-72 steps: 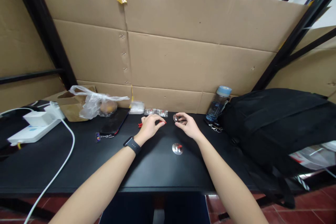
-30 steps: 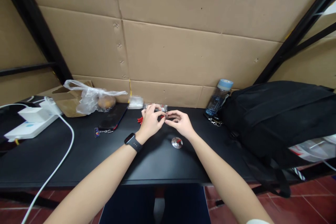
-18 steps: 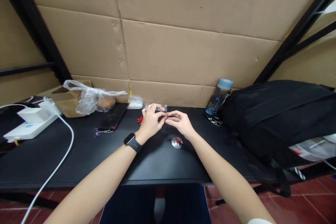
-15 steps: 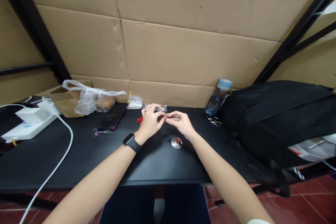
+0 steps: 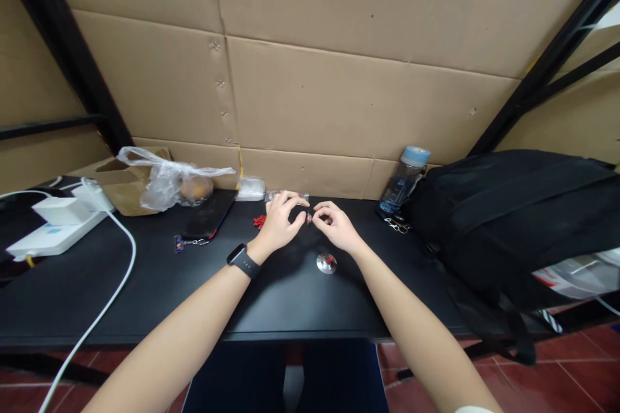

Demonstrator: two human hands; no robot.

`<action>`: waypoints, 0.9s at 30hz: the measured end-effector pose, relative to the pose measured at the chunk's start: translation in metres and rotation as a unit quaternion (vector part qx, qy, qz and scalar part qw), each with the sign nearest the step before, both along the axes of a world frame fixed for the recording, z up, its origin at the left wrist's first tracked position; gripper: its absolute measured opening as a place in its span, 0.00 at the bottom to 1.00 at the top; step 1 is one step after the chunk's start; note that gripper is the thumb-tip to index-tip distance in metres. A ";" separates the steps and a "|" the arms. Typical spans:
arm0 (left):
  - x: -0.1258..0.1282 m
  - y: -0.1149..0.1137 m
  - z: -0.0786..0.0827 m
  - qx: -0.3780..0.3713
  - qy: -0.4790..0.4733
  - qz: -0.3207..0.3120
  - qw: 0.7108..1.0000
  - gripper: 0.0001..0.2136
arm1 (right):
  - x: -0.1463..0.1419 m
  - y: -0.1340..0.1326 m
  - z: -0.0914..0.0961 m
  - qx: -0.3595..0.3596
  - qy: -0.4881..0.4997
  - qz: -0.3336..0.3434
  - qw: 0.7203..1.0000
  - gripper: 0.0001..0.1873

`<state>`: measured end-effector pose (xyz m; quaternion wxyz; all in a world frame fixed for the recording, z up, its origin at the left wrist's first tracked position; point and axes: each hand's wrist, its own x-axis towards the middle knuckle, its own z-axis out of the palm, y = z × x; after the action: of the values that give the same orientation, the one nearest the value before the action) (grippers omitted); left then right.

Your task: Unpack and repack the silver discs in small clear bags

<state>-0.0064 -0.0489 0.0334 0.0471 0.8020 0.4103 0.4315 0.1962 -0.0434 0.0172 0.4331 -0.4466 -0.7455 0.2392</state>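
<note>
My left hand (image 5: 279, 221), with a dark watch (image 5: 243, 261) on the wrist, has its thumb and forefinger bent toward each other. Facing it, my right hand (image 5: 336, 227) is closed with thumb against fingers. A small thin shiny piece (image 5: 309, 216) shows edge-on between the fingertips of both hands; its kind is too small to tell. On the desk below my right hand lies a round silver metal disc (image 5: 326, 263) with a red bit at its middle. Red cord (image 5: 259, 222) sits left of my left hand, partly hidden by it. Behind the fingers rests a clear plastic packet (image 5: 303, 197).
At left are a white power strip (image 5: 48, 237) with a cable, a bagged item (image 5: 177, 184) and a black pouch (image 5: 206, 219). A clear box (image 5: 250, 189) stands near the cardboard wall (image 5: 310, 110). A water bottle (image 5: 404, 177) and black backpack (image 5: 508, 219) stand at right.
My fingertips have drawn slightly apart, with the right hand shifting a little to the right. The metal disc stays in place on the desk.
</note>
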 end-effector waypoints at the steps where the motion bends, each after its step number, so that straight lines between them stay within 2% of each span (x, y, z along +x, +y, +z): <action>1: -0.001 0.001 -0.001 -0.012 0.007 -0.007 1.000 0.10 | 0.001 0.000 0.000 0.015 -0.032 -0.004 0.999 0.08; 4: -0.001 0.004 -0.008 -0.033 0.057 -0.032 0.997 0.10 | 0.004 0.002 0.000 0.047 -0.092 -0.003 0.995 0.05; 8: 0.000 0.009 -0.018 -0.054 0.111 -0.050 0.991 0.09 | 0.006 0.003 0.000 0.043 -0.103 -0.005 0.994 0.05; 14: -0.004 0.011 -0.018 -0.066 0.149 -0.057 0.985 0.08 | 0.007 0.002 -0.001 0.040 -0.124 0.003 0.991 0.04; 18: -0.007 0.012 -0.021 -0.069 0.156 -0.061 0.984 0.08 | 0.004 0.002 -0.005 0.049 -0.135 0.026 0.989 0.04; 22: -0.012 0.018 -0.026 -0.084 0.166 -0.094 0.978 0.07 | 0.000 0.002 -0.008 0.047 -0.165 0.059 0.983 0.04; 27: -0.031 0.032 -0.020 -0.077 0.120 -0.101 0.985 0.11 | 0.015 0.003 0.004 0.041 -0.158 0.069 0.984 0.04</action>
<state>-0.0371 -0.0166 0.0134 0.1026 0.8790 0.3624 0.2924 0.2109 -0.0403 0.0209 0.3103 -0.4086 -0.8425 0.1643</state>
